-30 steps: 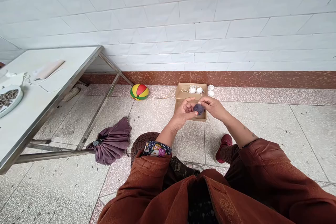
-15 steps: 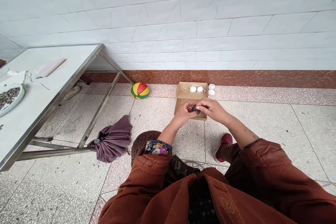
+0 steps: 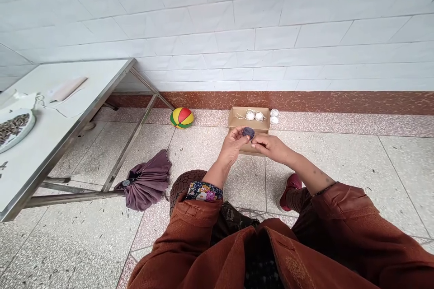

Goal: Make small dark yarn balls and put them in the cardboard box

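Observation:
A small dark purple-blue ball of yarn (image 3: 248, 132) is between my hands, above the front part of an open cardboard box (image 3: 233, 119). My left hand (image 3: 233, 143) closes its fingers and thumb around the ball's left side. From the right, my right hand (image 3: 271, 146) pinches at the ball's lower edge, where a bit of dark yarn seems to show. Two white balls of yarn (image 3: 254, 116) with loose strands lie in the back part of the box. More white balls (image 3: 274, 116) rest on the floor just right of it.
Against the tiled wall sits a striped ball (image 3: 182, 118). A purple folded umbrella (image 3: 149, 180) leans by the metal-framed table (image 3: 101, 83) at left. That table bears a plate of dark dried pieces (image 3: 32, 123) and a pale pouch (image 3: 69, 89).
The dark ball has moved slightly up and left and is turned so more of it shows. My left hand has tilted upright, and my right hand has dropped lower beside it.

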`<state>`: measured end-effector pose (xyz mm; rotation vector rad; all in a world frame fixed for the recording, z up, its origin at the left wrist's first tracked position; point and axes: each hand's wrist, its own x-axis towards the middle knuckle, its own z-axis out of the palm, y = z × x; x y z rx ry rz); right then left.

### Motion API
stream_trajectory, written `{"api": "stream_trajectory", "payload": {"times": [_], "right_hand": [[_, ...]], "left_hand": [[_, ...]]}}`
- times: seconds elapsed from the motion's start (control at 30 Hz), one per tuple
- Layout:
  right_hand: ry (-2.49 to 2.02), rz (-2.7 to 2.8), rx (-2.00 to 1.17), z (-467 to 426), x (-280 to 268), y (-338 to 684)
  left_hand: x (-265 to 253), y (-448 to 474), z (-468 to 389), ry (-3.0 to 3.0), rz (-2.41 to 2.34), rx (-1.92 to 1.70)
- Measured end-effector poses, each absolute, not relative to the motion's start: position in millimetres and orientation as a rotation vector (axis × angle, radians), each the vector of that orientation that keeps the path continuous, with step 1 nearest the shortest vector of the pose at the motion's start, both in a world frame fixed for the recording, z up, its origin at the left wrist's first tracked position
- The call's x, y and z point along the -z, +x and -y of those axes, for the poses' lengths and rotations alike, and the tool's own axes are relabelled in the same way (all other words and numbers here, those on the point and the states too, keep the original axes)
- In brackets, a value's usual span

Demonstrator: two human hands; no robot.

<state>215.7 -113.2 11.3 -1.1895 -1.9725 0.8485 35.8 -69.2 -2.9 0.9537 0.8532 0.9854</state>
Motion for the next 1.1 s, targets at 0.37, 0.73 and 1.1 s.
{"api": "stream_trajectory", "payload": {"times": [0.37, 0.73, 1.1], "right_hand": [[-1.323, 1.627, -0.781, 99, -11, 232], [-1.225, 1.914, -0.856, 114, -7, 216], [-1.341, 1.651, -0.773, 100, -11, 231]], "left_hand": [[-9, 34, 83, 1.135, -0.607, -0.659], [1, 32, 70, 1.009, -0.94, -0.928], [-12, 32, 81, 1.137, -0.563, -0.659]]}}
